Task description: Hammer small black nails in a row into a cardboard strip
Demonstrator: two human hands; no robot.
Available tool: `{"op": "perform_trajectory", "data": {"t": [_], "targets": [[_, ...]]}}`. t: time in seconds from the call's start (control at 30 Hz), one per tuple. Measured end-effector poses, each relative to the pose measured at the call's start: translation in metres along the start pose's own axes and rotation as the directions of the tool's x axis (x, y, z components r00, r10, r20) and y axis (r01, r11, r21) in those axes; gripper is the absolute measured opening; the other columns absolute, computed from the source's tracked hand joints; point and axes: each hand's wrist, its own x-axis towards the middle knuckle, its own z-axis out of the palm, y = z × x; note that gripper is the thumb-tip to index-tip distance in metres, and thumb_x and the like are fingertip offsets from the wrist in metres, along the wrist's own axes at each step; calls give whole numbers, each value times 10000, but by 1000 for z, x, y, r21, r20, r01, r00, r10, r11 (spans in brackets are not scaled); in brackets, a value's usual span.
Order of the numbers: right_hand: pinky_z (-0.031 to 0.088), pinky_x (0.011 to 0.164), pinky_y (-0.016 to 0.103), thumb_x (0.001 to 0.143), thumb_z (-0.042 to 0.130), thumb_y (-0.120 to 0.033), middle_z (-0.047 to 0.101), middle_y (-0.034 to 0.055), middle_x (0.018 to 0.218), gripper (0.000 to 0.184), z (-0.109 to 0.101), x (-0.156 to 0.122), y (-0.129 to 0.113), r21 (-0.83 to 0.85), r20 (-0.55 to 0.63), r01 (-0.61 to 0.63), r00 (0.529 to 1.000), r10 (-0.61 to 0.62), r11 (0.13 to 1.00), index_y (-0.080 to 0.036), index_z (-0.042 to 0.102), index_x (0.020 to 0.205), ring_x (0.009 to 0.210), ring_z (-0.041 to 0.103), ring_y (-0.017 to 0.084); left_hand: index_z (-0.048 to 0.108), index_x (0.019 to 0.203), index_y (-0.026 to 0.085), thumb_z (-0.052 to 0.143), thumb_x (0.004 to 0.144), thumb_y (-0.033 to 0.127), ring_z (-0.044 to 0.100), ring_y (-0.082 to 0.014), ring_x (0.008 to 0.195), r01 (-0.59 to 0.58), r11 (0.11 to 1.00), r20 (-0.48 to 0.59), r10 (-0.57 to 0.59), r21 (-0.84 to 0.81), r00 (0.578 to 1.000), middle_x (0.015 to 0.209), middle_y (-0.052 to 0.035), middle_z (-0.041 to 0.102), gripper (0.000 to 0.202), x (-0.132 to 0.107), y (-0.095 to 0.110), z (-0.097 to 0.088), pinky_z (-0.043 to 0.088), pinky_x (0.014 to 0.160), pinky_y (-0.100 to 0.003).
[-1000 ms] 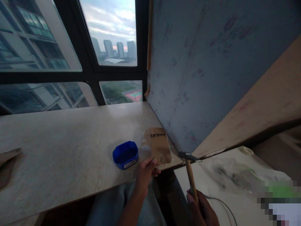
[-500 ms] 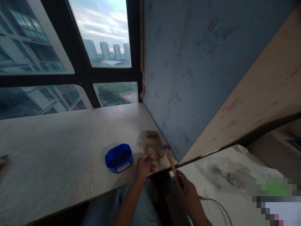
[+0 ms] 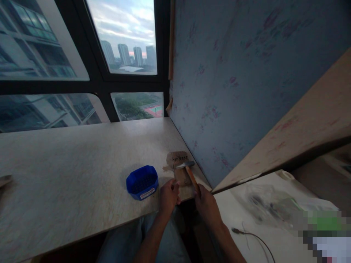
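My right hand (image 3: 206, 204) is wrapped round the wooden handle of a hammer (image 3: 192, 179). The dark metal head of the hammer is over a flat brown piece (image 3: 183, 176), which lies near the counter's front corner. Along the far part of that piece runs a row of several small dark slanted items (image 3: 179, 159), too small to name. At the piece's near left edge, my left hand (image 3: 168, 197) is closed with its thumb and fingertips pinched together. Whatever sits in the pinch is too small to make out. Left of this hand stands a blue plastic bin (image 3: 142, 182).
The pale counter (image 3: 68, 175) reaches back to dark-framed windows. A wallpapered wall (image 3: 214, 91) rises close on the right. Beyond it, a lower white surface (image 3: 227, 212) bears clear plastic bags (image 3: 265, 204) and a cable (image 3: 255, 235).
My right hand has brought the hammer up and left, so its head is now over the brown piece. My left hand stays pinched beside it. The view has shifted slightly.
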Motion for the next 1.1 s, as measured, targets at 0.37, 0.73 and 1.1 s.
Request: {"op": "perform_trajectory", "data": {"t": [0.37,0.73,1.1], "targets": [[505,792,321,939,430,-129,602,181,1167,316,15,2,-11,-120,-78,-29,997,20,992,-107,586,1212,972,671,252,694,1119,145,537,895,275,559,-131,393,-76,997,-46,77,27,996,622,-3,654,303,-6,-2,1,406,438,-231],[495,738,294,975,450,-170,601,143,1155,294,14,-5,-16,-209,-67,-41,997,27,977,-143,593,1230,955,669,237,706,1077,164,560,881,260,592,-155,486,-124,992,-55,124,1,991,621,-18,652,262,-11,-10,-4,428,529,-238],[499,905,365,989,429,-330,670,106,1025,270,2,-50,3,194,-322,248,930,-177,949,-197,664,1006,989,630,237,711,1063,170,521,898,388,614,-170,533,-209,973,13,211,-95,977,647,-18,657,333,-38,-27,-15,482,557,-267]]}}
